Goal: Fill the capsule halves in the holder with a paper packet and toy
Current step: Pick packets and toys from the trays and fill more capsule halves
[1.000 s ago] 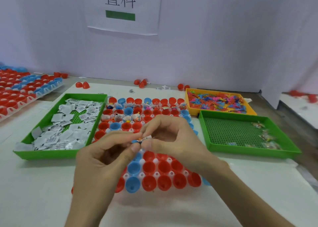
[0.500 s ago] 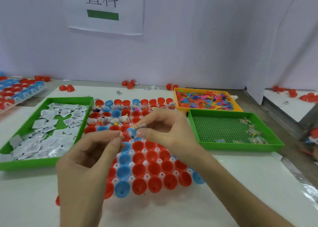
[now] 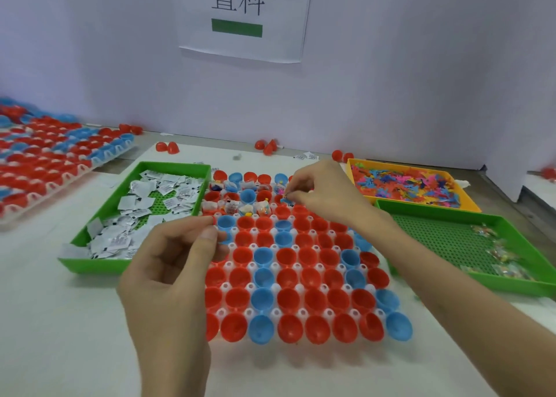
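1. Red and blue capsule halves fill the holder; far rows hold packets.
2. Our right hand pinches a blue toy above these.
3. We cannot tell whether our curled left hand holds anything.
4. Green tray: paper packets. Sign: "置料".

Colour key
Red and blue capsule halves in white holder; white, black-printed paper packets in green tray; multicoloured toys in yellow tray; white sign, green bar.

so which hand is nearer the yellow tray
Right. The right hand is left of the yellow tray; the left hand is across the holder, by the green packet tray.
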Demonstrator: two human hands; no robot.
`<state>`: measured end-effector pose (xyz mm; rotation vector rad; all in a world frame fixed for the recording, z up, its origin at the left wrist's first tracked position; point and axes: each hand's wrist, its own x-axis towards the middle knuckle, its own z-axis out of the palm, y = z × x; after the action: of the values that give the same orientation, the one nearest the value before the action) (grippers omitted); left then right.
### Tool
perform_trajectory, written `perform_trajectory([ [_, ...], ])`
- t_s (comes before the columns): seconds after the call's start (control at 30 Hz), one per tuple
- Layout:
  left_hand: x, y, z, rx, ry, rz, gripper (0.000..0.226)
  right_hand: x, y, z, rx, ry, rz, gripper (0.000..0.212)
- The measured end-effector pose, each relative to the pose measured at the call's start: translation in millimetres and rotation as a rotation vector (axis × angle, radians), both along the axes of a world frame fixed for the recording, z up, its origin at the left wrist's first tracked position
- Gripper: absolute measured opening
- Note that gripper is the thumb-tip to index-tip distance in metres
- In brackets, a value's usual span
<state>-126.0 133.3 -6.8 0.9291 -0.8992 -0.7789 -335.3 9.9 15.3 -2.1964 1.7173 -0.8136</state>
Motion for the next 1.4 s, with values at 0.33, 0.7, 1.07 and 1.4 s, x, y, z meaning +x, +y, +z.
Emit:
perform_trajectory([
  [0.33, 7.8, -2.2, -2.1, -0.016, 0.067, 0.052, 0.013, 10.1, -16.1, -27.0, 0.012, 0.129, -0.007, 0.010],
  [0.7, 8.5, -1.6, -7.0, -0.020, 0.068, 0.062, 0.018, 14.0, -23.9, -38.4, 0.055, 0.107, -0.043, 0.010],
  [1.07, 8.2, -0.8, -11.8, -0.019, 0.065, 0.084, 0.026, 9.8, -10.2, -43.4, -0.028, 0.105, 0.006, 0.010],
  [1.4, 93.0, -97.8, 4.2, 0.233, -0.908, 0.076, 0.024, -66.7, -3.9, -8.0, -0.168, -0.133, -0.249, 0.014],
])
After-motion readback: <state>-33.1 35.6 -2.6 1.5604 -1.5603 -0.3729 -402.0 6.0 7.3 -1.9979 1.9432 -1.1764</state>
